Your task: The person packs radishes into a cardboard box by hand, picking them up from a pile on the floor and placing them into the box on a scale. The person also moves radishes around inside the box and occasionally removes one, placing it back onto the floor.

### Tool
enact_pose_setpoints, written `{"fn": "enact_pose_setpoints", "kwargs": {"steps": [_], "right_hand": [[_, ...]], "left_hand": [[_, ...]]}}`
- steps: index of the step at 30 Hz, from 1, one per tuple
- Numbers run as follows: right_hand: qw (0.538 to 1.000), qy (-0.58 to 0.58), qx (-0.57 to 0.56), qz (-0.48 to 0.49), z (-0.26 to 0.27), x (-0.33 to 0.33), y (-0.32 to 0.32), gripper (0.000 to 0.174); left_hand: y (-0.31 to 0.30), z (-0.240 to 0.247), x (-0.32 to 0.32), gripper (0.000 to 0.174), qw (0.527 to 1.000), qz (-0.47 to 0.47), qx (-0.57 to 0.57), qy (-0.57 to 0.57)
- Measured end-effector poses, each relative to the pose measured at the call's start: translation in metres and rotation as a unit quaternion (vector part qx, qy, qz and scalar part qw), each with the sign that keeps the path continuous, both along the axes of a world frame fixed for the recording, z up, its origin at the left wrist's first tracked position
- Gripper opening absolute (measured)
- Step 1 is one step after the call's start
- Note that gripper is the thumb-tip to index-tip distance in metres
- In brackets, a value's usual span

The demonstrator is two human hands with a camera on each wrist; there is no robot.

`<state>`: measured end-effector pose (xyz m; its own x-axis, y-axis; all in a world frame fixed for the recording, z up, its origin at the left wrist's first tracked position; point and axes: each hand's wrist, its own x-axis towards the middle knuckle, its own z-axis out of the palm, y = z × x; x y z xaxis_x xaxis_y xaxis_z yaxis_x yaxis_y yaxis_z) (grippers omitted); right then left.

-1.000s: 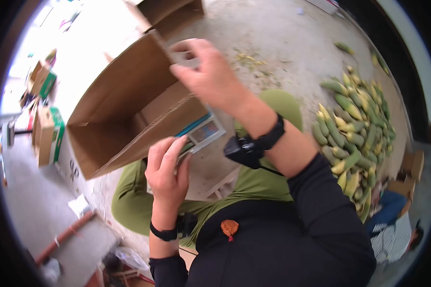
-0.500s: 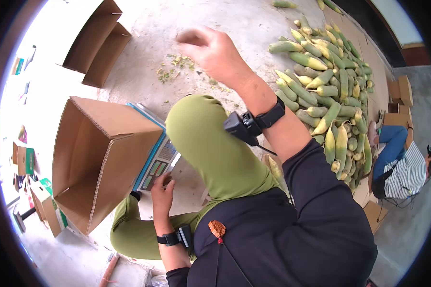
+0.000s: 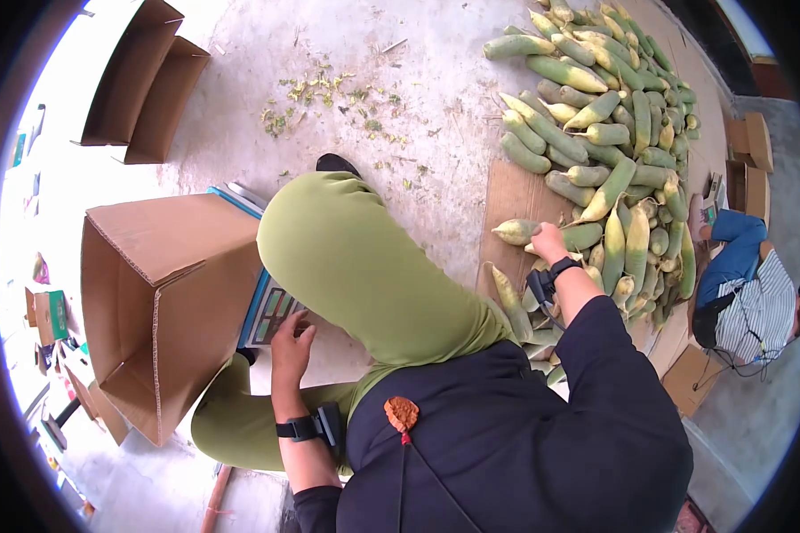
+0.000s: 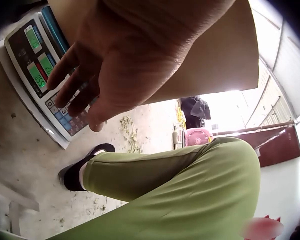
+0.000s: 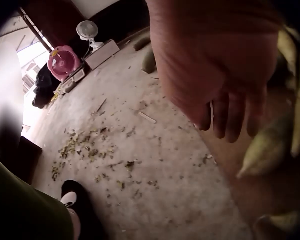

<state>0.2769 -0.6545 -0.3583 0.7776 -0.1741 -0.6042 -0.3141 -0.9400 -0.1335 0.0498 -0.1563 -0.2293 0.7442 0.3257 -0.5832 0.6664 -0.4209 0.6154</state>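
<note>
head view: the radish (image 3: 516, 232) lies crosswise, tip leftward, by your nearer right hand (image 3: 549, 241); whether it's gripped, i can't tell.

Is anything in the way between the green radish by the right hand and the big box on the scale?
Yes, the raised knee stands between the green radish and the cardboard box on the scale. Nothing visible stands between the right hand and that radish.
</note>
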Motion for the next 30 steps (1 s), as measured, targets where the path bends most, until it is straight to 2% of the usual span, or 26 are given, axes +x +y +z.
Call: {"fn": "enact_pose_setpoints", "kwargs": {"steps": [2,3,4,6,8,11,12,14,16,20,21,24,27,28,29,30], "right_hand": [[0.999,-0.013,-0.044,0.018,0.005,-0.004,-0.007,0.020],[0.994,-0.003,-0.069,0.081,0.011,-0.002,-0.001,0.018],[0.994,-0.001,-0.068,0.083,0.012,-0.001,0.007,0.018],[0.974,-0.054,-0.114,0.189,0.012,0.000,0.027,0.022],[0.974,-0.040,-0.101,0.200,0.007,-0.002,0.039,0.024],[0.925,-0.215,-0.096,0.298,-0.023,-0.012,0.048,0.024],[0.923,-0.217,-0.089,0.305,-0.025,-0.012,0.048,0.024],[0.943,-0.074,-0.121,0.300,-0.024,-0.014,0.050,0.020],[0.911,-0.030,-0.144,0.385,-0.017,-0.011,0.055,0.018],[0.871,-0.045,-0.147,0.466,-0.016,-0.021,0.056,0.015],[0.876,-0.037,-0.144,0.459,-0.015,-0.019,0.055,0.020],[0.890,-0.065,-0.143,0.428,-0.012,-0.007,0.051,0.021],[0.970,-0.059,-0.061,0.228,0.002,0.033,0.053,0.039],[0.989,-0.075,-0.003,0.131,0.003,0.047,0.053,0.044],[0.994,-0.090,0.057,0.034,0.004,0.061,0.051,0.049],[0.975,-0.157,0.157,-0.008,-0.018,0.071,0.035,0.052]], "left_hand": [[-0.003,0.002,0.004,0.034,1.000,-0.002,0.007,0.019],[-0.005,0.001,0.005,0.032,1.000,0.004,-0.003,0.022],[-0.007,0.002,0.008,0.030,1.000,0.011,-0.011,0.024],[-0.010,0.009,0.014,0.028,0.999,0.007,0.000,0.042],[-0.014,0.009,0.015,0.026,0.998,0.001,0.006,0.059],[-0.013,0.004,0.007,0.025,0.999,0.014,0.013,0.028],[-0.015,0.004,0.006,0.026,1.000,0.016,0.015,0.017],[-0.016,0.006,0.005,0.027,0.999,0.026,0.023,0.005],[-0.018,0.010,0.007,0.028,0.999,-0.010,0.036,0.028],[-0.016,0.007,0.008,0.029,0.999,-0.005,0.032,0.024],[-0.015,0.007,0.008,0.029,0.999,-0.002,0.033,0.022],[-0.014,0.005,0.008,0.031,0.998,-0.026,0.056,0.030],[-0.011,0.002,0.009,0.032,0.998,-0.034,0.040,0.039],[-0.010,0.003,0.011,0.032,0.999,-0.017,0.025,0.019],[-0.010,0.006,0.014,0.031,1.000,0.001,0.011,0.000],[-0.010,0.011,0.015,0.031,1.000,0.001,0.012,-0.002]]}}
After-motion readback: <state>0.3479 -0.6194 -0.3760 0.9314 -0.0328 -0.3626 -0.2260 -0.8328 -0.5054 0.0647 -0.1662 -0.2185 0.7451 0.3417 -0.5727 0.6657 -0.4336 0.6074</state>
